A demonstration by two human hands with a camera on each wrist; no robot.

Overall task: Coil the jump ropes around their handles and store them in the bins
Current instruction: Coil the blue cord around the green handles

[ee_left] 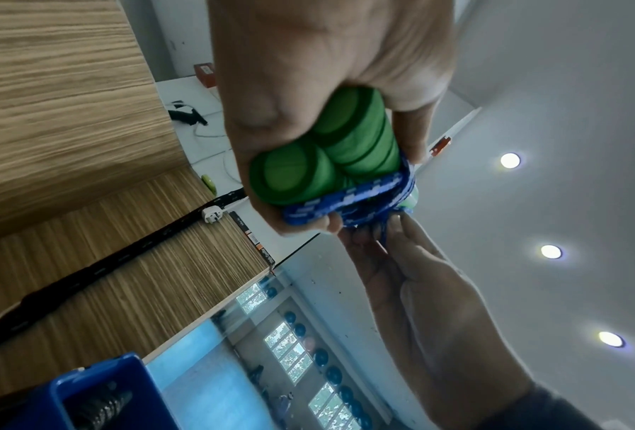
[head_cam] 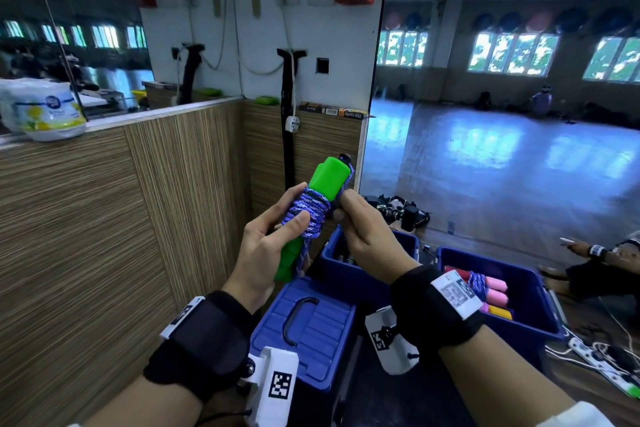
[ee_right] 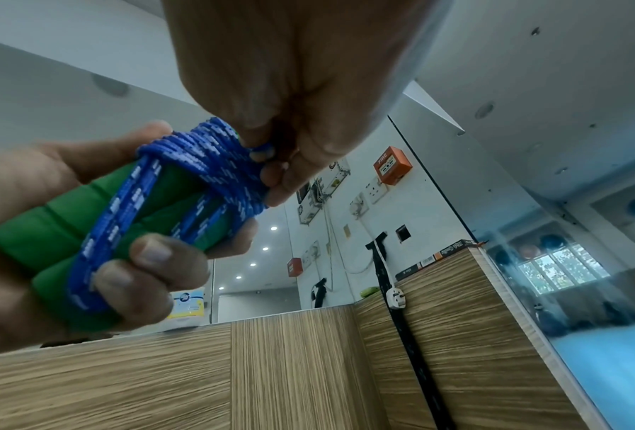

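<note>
Left hand clenched round green handles, thumb on blue rope coils; right hand pinching rope end, probably, just beside left fingertips.

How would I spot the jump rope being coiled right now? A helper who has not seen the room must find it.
Look in front of the wood-panelled counter, above the blue bins. There the left hand grips two green handles side by side, while the right hand pinches the blue-and-white rope wound around them. The coiled ropes in the right bin have pink and yellow handles.
</note>
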